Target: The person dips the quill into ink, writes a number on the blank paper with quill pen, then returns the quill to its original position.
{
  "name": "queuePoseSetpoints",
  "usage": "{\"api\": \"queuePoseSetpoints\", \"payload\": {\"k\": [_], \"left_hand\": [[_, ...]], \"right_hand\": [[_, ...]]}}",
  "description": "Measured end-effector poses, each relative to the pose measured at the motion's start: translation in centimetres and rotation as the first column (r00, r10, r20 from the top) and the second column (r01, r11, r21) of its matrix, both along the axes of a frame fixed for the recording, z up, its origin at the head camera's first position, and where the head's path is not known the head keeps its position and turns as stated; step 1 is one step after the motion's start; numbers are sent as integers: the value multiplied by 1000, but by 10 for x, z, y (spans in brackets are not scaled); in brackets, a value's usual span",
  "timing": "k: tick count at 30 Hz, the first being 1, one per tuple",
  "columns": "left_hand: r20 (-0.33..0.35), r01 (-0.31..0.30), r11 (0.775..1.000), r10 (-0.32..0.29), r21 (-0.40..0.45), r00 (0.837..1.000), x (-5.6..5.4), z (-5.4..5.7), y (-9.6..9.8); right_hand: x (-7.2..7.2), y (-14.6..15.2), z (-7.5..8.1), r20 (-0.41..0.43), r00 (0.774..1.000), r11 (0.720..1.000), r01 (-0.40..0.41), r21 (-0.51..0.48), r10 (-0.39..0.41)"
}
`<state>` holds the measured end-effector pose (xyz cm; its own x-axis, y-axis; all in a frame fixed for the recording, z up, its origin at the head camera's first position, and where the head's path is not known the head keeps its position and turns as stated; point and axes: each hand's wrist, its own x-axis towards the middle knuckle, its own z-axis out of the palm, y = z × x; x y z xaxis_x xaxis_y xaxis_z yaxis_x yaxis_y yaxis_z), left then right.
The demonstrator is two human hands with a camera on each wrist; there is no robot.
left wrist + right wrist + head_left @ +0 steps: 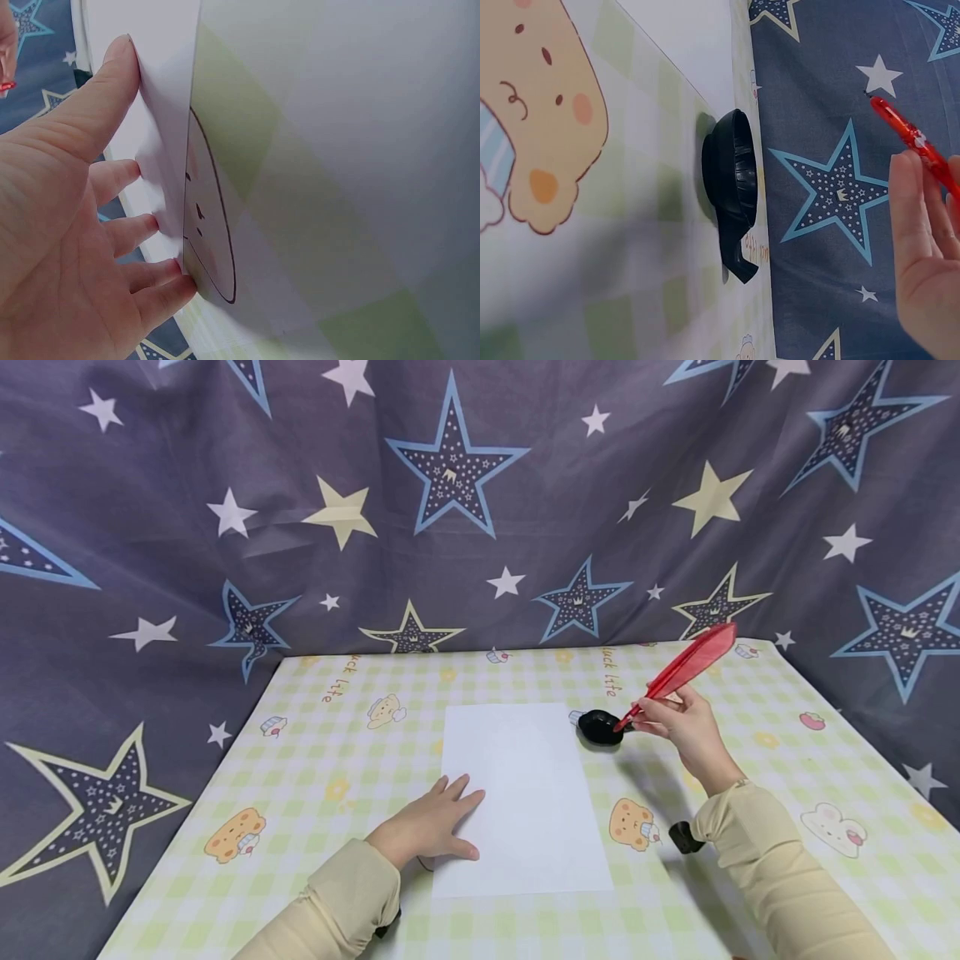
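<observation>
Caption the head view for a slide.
Right hand holds a red feather pen near a black dish; left hand touches white paper.

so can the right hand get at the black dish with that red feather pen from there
Probably yes: the right hand holds the red feather pen close to the black dish, whose open side faces up, and the right wrist view shows nothing between the two.

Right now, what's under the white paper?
The white paper lies on a checked tablecloth. The left wrist view shows part of a printed cartoon face peeking out at one edge. Whatever else is beneath is covered, so I can't see it.
</observation>
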<state>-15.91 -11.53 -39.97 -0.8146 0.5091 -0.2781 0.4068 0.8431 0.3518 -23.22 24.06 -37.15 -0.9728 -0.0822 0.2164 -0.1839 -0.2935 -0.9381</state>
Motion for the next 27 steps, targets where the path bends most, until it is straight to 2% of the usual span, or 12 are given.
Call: {"api": "queuePoseSetpoints", "payload": {"k": [4,11,17,20,23,27], "left_hand": [[0,0,1000,0,1,1000,0,-1,0],[5,-7,1000,7,3,1000,0,-1,-1],[6,-7,1000,7,7,1000,0,0,0],[4,-4,1000,4,6,1000,0,0,0],[4,-5,1000,5,2,1000,0,0,0],[8,-8,1000,8,0,1000,0,0,0]], "right_hand": [[0,1,-1,10,1000,1000,-12,-9,12],[6,-3,8,133,990,998,42,44,-48],[3,-2,4,194,978,996,67,50,-76],[-4,3,-6,173,981,995,79,68,-90],[-21,15,-30,148,985,994,82,73,-92],[-52,35,-70,136,983,991,116,73,-126]]}}
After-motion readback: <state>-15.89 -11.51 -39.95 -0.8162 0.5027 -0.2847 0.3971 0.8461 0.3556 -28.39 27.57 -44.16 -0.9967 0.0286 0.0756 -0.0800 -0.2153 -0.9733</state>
